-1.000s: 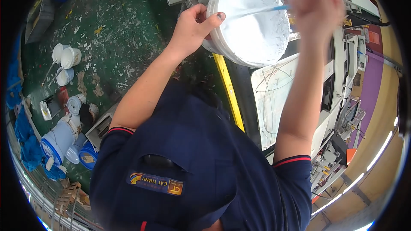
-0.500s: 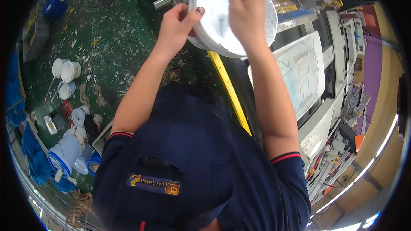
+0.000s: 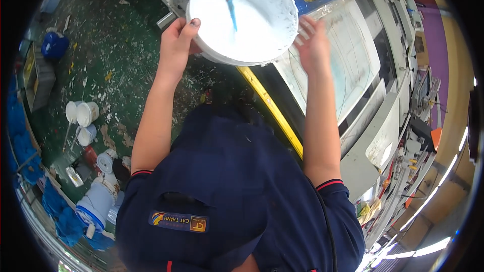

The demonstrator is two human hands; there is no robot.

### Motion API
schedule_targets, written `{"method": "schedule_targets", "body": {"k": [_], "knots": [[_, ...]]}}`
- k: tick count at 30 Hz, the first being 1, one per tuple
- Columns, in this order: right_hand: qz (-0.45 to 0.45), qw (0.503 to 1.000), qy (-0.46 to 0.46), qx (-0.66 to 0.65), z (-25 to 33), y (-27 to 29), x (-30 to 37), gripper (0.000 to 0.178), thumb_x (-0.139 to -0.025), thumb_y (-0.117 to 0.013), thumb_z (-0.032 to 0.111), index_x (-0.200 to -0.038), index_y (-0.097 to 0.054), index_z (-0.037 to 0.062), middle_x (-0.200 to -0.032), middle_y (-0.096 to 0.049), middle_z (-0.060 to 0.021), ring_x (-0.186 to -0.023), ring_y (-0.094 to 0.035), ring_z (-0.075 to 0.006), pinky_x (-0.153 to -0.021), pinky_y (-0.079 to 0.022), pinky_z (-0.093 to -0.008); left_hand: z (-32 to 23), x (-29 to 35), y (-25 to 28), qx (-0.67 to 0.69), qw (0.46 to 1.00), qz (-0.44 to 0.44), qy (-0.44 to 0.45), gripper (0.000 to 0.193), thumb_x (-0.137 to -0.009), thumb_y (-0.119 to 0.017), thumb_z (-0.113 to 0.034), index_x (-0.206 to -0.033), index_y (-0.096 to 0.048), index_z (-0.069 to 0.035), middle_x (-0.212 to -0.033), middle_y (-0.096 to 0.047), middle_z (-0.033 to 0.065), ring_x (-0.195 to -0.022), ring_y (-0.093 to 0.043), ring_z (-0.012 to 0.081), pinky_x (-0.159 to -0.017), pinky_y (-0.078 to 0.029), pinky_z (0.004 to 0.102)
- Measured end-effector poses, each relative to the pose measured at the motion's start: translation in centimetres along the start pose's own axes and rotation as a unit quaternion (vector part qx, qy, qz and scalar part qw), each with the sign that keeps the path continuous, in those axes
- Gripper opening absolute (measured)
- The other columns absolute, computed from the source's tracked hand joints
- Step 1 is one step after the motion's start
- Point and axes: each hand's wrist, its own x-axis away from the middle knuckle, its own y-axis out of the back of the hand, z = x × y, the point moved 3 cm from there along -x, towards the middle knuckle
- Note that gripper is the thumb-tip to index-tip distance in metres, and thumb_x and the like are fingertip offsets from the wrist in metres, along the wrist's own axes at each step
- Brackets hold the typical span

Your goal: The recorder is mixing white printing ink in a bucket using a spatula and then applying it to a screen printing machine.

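Note:
A white bucket (image 3: 282, 25) of white paint (image 3: 212, 25) is tilted at the top of the view. My left hand (image 3: 177, 40) grips its left rim, thumb over the edge and fingers behind the wall. In the paint stands a slim blue tool (image 3: 232, 11) with a brownish upper end; its lower end is hidden in the white. My right hand (image 3: 315, 43) is beside the bucket's right side, fingers apart and holding nothing. Whether its fingertips touch the wall I cannot tell.
A machine bed with a pale printed panel (image 3: 348, 50) lies to the right, edged by a yellow rail (image 3: 272, 108). On the paint-spotted green floor at left are small white pots (image 3: 86, 114), a blue container (image 3: 54, 45) and a large pail (image 3: 96, 202).
My right hand has let go of the blue tool and moved right, out of the bucket. The bucket has shifted left in view, my left hand still at its rim.

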Motion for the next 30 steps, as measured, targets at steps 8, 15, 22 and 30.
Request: {"method": "schedule_targets", "body": {"k": [8,15,22,30], "knots": [[0.074,0.99,-0.115,-0.04,-3.2,0.3,0.7,0.041,-0.104,-0.045,0.035,-0.118,-0.051,-0.0038,-0.098,-0.064,-0.0131,-0.077,-0.064,-0.0203,-0.07,-0.053,-0.0338,-1.9,0.5,0.6,-0.078,0.995,0.025,0.049,0.047,-0.093,-0.061,-0.046,-0.106,-0.06,0.0,-0.093,-0.066,0.0071,-0.085,-0.065,0.0152,-0.077,-0.056,0.0334],[0.088,0.984,-0.137,-0.075,-3.0,0.0,1.0,0.043,-0.106,-0.041,0.035,-0.118,-0.051,-0.0044,-0.101,-0.063,-0.0139,-0.084,-0.064,-0.022,-0.077,-0.054,-0.0364,-3.6,1.0,2.4,-0.163,0.984,-0.074,-0.024,0.053,-0.103,-0.041,-0.048,-0.123,-0.057,-0.001,-0.101,-0.063,0.0047,-0.09,-0.059,0.0139,-0.076,-0.053,0.0301],[0.105,0.984,-0.129,-0.07,-3.1,0.2,0.8,0.048,-0.106,-0.038,0.039,-0.121,-0.05,-0.0052,-0.103,-0.063,-0.0139,-0.088,-0.063,-0.0218,-0.079,-0.054,-0.0365,-9.6,3.2,-5.3,-0.448,0.813,-0.08,-0.362,0.026,-0.096,-0.061,-0.025,-0.107,-0.068,-0.003,-0.097,-0.068,0.0098,-0.079,-0.062,0.0174,-0.068,-0.049,0.0324],[0.097,0.982,-0.138,-0.09,-3.0,0.4,1.6,0.052,-0.105,-0.039,0.042,-0.12,-0.052,-0.0058,-0.1,-0.062,-0.013,-0.085,-0.063,-0.0207,-0.076,-0.055,-0.0344,-11.8,-1.0,-9.3,-0.568,0.75,0.001,-0.338,0.029,-0.096,-0.057,-0.031,-0.116,-0.066,-0.011,-0.087,-0.067,0.011,-0.082,-0.067,0.0299,-0.071,-0.052,0.042]]}}
